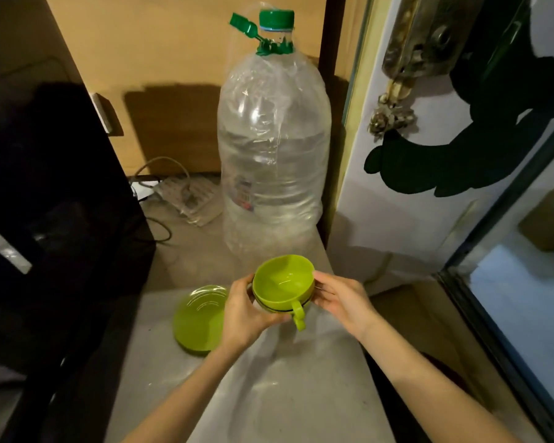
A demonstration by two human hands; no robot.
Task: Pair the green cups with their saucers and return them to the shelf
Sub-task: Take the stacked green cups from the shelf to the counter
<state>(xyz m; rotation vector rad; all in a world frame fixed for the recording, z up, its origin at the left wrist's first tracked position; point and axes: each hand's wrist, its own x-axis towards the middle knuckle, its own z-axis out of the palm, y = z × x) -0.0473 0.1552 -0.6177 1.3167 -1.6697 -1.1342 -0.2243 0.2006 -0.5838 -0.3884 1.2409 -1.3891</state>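
Head view: left hand (248,310) and right hand (336,300) closed around a stack of green cups (282,284), fingers (321,284) pressed to opposite sides of the rim, lifted clear of the counter (301,394). Handle (298,314) pointing back toward the wrists, mouth tilted up. Green saucer (199,318) flat on the counter, just beside and below the left fingers, nearer that hand. Large clear bottle (272,139) upright beyond the fingertips. Shelf not identifiable.
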